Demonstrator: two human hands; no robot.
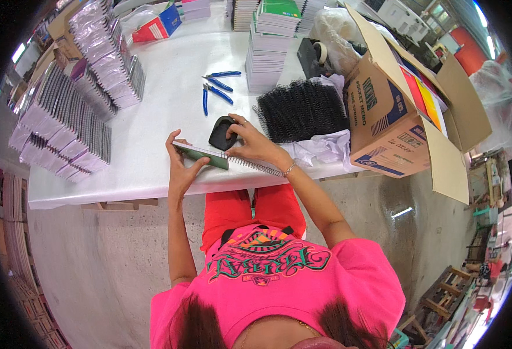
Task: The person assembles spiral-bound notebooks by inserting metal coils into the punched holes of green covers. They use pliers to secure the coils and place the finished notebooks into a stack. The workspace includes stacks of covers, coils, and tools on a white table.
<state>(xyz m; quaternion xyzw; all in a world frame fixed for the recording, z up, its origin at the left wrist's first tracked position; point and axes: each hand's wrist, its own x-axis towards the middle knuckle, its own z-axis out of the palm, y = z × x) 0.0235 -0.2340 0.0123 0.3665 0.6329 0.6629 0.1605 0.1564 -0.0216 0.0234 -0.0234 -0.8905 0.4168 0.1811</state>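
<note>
Your pad (214,160), green on its near side, is sitting at the middle of the frame, over the table's near edge. Your left hand (181,170) is grasping it, the thumb lying across the green cover and the fingers bracing behind. A coil (257,166) is running from the pad's right corner toward your right wrist. Your right hand (256,143) is bending over that corner, thumb near where coil and pad are meeting; I cannot tell whether its fingers are gripping the coil or touching the black cup (215,139) just beyond.

You are probably fitting the coil into the pad's edge, with much of it hanging outside. The next move is likely calling for a steady left grip and a straight, even feed through the holes.

Farther out, two cutters (228,74) are lying at upper centre, and spare coils (302,110) are heaping right of centre. Loose pads (266,58) are standing at upper centre, bound stacks (70,116) are filling the upper left, and a carton (378,116) is standing at upper right on the table (142,157).
</note>
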